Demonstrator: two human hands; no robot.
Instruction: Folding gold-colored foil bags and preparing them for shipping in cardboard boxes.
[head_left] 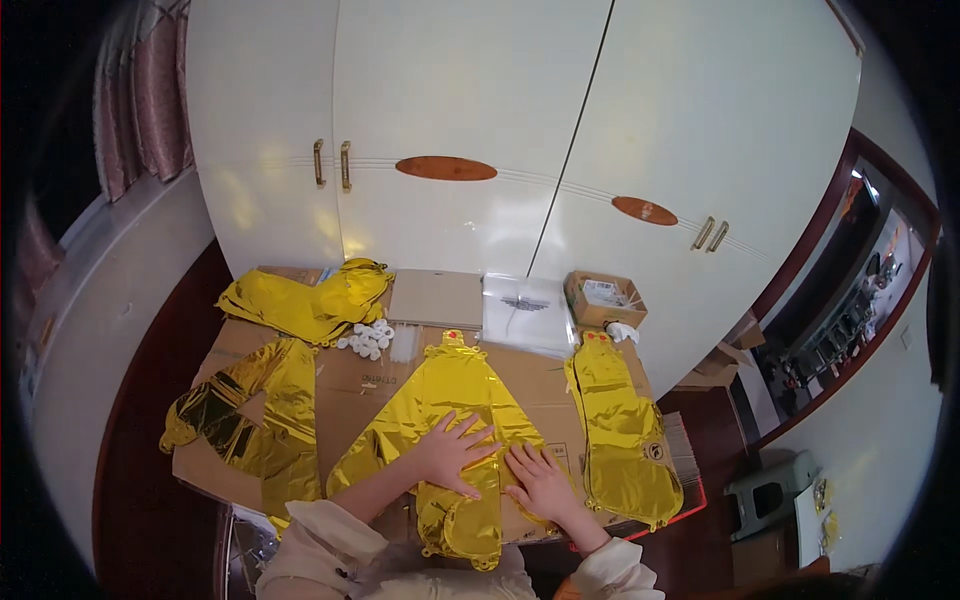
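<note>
Gold foil piece [455,388] lies centrally on the cardboard-covered counter [345,405]; left hand [448,457] and right hand [546,487] touch it, fingers spread, gripping nothing; smoothing seems in hand; next move probably calls for folding.

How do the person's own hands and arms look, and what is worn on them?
The left hand and right hand wear no visible gloves, rings or watch. Loose, wrinkled cream sleeves leave both wrists uncovered.

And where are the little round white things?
In the head view, the white things lie left of centre on the cardboard, just below the heaped gold foil.
</note>
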